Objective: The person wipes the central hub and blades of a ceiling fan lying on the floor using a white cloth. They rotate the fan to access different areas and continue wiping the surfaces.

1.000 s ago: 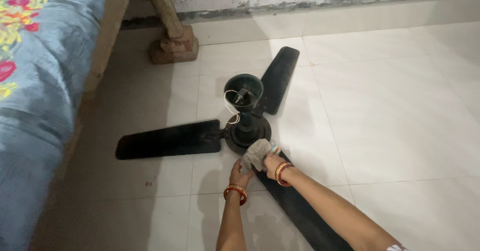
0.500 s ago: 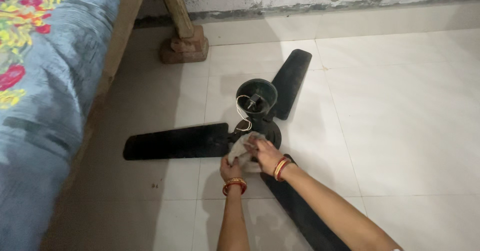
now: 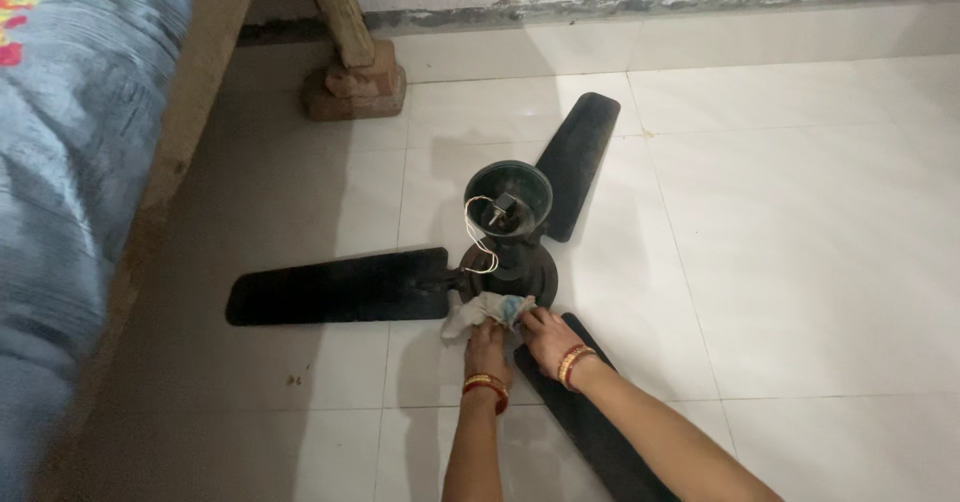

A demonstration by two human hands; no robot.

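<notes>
The ceiling fan (image 3: pixel 505 262) on the floor looks like dark painted metal, mostly matt, with a dusty film on its blades. Its cup-shaped cover (image 3: pixel 508 200) has a slight shine. The cloth (image 3: pixel 484 312) under the hands is soft, crumpled fabric, pale grey. The floor tiles (image 3: pixel 800 242) are smooth, glossy ceramic. At the far left, the bed leg (image 3: pixel 338 7) is bare wood on rough bricks (image 3: pixel 356 92). The bedcover (image 3: pixel 70 162) is shiny blue fabric.

Fan (image 3: pixel 505 262) on floor (image 3: pixel 800 242), bed (image 3: pixel 70 162) left
</notes>
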